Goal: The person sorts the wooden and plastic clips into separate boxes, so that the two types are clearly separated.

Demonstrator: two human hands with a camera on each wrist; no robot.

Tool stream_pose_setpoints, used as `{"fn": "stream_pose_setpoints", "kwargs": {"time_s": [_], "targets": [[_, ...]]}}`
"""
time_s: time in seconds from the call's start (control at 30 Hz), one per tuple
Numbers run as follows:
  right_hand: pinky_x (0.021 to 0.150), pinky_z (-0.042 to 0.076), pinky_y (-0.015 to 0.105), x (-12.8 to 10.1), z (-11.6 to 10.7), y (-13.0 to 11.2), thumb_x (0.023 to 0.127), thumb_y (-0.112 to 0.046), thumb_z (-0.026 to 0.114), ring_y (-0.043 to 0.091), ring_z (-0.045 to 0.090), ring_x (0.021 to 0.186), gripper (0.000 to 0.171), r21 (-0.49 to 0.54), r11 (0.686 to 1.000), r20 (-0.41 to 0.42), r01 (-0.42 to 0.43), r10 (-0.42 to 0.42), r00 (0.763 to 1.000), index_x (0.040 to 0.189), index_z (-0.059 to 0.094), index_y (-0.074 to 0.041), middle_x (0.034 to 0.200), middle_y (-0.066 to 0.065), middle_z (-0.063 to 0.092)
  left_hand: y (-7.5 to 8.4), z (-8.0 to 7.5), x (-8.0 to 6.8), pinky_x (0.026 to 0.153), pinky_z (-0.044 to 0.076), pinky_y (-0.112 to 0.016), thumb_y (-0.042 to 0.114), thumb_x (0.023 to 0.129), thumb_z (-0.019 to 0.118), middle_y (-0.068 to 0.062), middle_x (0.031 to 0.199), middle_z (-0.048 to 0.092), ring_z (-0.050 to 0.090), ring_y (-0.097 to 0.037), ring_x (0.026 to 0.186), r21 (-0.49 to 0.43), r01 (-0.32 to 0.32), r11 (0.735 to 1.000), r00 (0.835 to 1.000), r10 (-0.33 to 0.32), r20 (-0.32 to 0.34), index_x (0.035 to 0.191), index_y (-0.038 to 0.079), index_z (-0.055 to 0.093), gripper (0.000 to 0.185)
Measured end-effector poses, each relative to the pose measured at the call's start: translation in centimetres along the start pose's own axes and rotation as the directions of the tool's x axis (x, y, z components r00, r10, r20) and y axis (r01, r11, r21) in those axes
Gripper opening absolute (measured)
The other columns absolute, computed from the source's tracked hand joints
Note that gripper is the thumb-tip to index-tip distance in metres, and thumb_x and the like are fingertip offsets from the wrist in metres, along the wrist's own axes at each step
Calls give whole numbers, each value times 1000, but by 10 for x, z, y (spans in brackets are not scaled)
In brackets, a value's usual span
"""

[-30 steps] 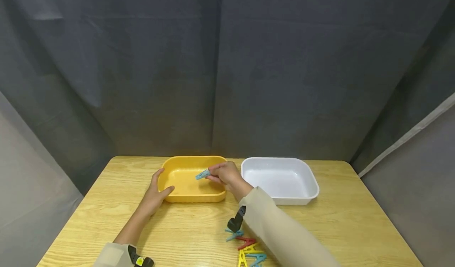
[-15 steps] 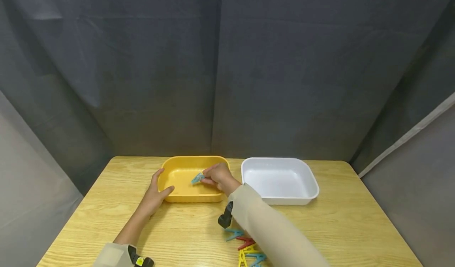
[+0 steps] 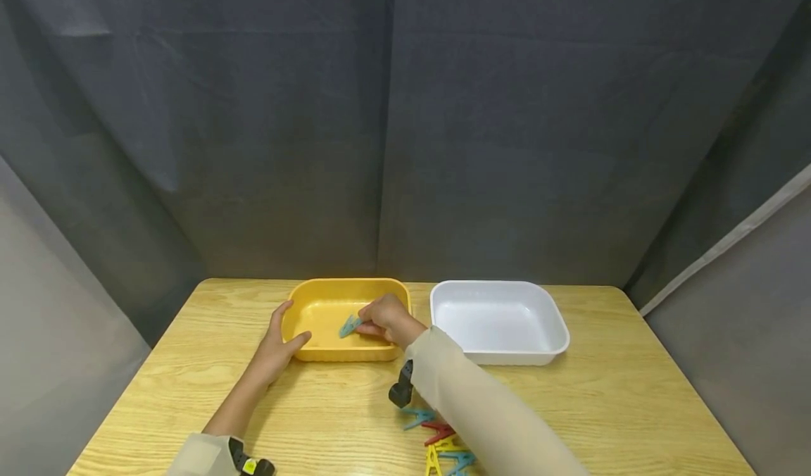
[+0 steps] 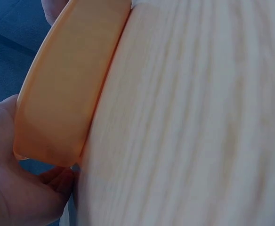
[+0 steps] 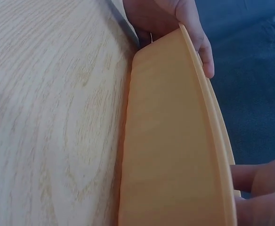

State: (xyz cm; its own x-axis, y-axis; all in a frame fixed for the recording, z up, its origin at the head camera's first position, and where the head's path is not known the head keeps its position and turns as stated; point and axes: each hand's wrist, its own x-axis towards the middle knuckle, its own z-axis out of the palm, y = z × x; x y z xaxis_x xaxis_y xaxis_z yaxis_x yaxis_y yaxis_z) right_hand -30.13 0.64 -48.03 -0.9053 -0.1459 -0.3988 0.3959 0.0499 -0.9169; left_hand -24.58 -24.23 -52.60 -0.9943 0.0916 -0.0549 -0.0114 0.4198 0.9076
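- Since a second ago your right hand (image 3: 386, 319) has come down and to the left, carrying the blue clothespin (image 3: 349, 325) from above the middle of the yellow tub (image 3: 319, 287) to low inside it, close to its floor.
- Your right hand pinches one end of the clothespin between thumb and fingertips; the pin slants down to the left, and whether its free tip touches the tub floor cannot be told.
- Your left hand (image 3: 277, 342) has not shifted: it grips the tub's near-left corner, thumb hooked over the rim and fingers against the outer wall, which the left wrist view confirms with the palm (image 4: 15, 179) pressed to the tub's corner.
- From the right wrist view you see the tub's outer wall (image 5: 170, 150) along the wooden table (image 3: 608, 405), your left fingers (image 5: 194, 33) curled over the far rim, and your right fingertips (image 5: 264, 183) over the near rim.
- A white tub (image 3: 551, 314) sits just beside the yellow one on its right, apart from both hands.
- A small heap of clothespins (image 3: 443, 444) in blue, red and yellow lies on the table near your right sleeve (image 3: 481, 412), well apart from the tubs.
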Motion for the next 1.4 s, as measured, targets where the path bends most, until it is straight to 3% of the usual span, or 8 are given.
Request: {"fn": "stream_pose_setpoints", "kwargs": {"time_s": [0.17, 0.33, 0.6, 1.07, 1.4], "targets": [[87, 60, 38, -3, -2, -2, 93, 14, 60, 39, 72, 104, 19, -1, 1000, 29, -9, 9, 1000, 111, 64, 20, 110, 32, 67, -1, 0, 0, 113, 13, -79, 33, 103, 63, -22, 171, -3, 3, -57, 152, 10, 4, 1000, 1000, -4, 0, 166, 22, 4, 87], [84, 61, 36, -7, -6, -10, 93, 11, 62, 35, 75, 95, 13, -26, 999, 43, -30, 31, 999, 104, 64, 18, 103, 30, 68, -1, 0, 0, 115, 12, -77, 32, 103, 64, -23, 171, 0, 4, -55, 153, 18, 2, 1000, 1000, -2, -14, 166, 22, 5, 86], [91, 59, 40, -9, -15, -16, 97, 2, 64, 40, 70, 107, 29, -82, 996, 70, -43, 49, 996, 123, 61, 16, 122, 35, 62, 0, -2, -1, 114, 12, -79, 35, 103, 63, -22, 172, -2, 3, -56, 153, 21, 3, 1000, 1000, -3, -6, 166, 22, 4, 87], [97, 55, 45, -26, -37, -16, 102, 2, 55, 49, 63, 120, 40, 10, 1000, 199, -15, 12, 980, 136, 49, 20, 134, 42, 54, 0, 0, 1, 114, 11, -78, 30, 104, 62, -23, 171, -2, 3, -56, 153, 21, -1, 1000, 1000, 2, -15, 166, 22, 4, 84], [105, 49, 47, -42, -55, -10, 104, -2, 55, 45, 60, 126, 41, 48, 998, 277, 35, -47, 960, 140, 48, 19, 140, 37, 54, 0, 1, 0, 114, 12, -78, 31, 104, 63, -22, 172, -1, 5, -56, 153, 20, -1, 1000, 1000, 2, -22, 165, 23, 6, 84]]}}
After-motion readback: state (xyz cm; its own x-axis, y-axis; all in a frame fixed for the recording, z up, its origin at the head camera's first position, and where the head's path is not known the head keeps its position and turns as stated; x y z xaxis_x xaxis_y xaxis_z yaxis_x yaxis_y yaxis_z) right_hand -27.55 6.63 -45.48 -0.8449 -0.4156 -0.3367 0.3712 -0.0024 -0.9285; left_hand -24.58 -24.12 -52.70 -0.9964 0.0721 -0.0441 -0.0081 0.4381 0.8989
